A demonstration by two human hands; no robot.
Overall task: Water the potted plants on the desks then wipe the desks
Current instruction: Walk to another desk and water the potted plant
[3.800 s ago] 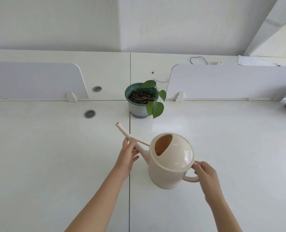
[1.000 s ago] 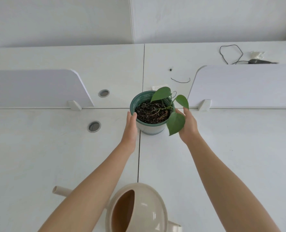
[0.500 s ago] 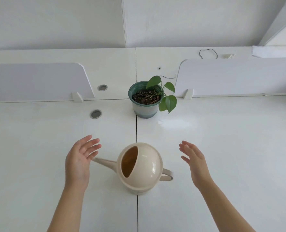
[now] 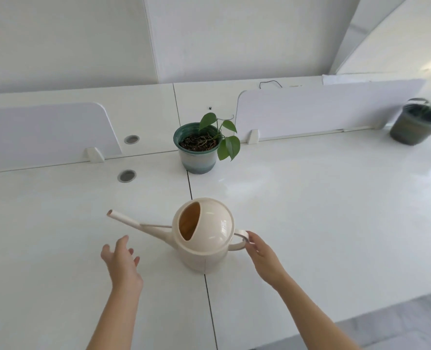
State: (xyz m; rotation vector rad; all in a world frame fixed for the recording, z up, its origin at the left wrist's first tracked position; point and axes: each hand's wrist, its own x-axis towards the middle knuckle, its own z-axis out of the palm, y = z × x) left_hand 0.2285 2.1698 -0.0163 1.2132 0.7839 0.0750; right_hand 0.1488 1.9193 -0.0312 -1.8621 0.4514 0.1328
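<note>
Head view: a cream watering can (image 4: 204,238) stands on the white counter (image 4: 323,210), with the right hand (image 4: 262,256) curling its fingers round the handle. The left hand (image 4: 122,261) hovers below the spout, fingers spread wide and touching nothing. A potted plant (image 4: 199,150) stands beyond, and a second pot (image 4: 416,122) sits blurred at far right.

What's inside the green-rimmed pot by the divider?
Green-rimmed ceramic pot holds dark soil and a small plant with green leaves trailing over the rim. Anything below the soil surface is covered.
</note>
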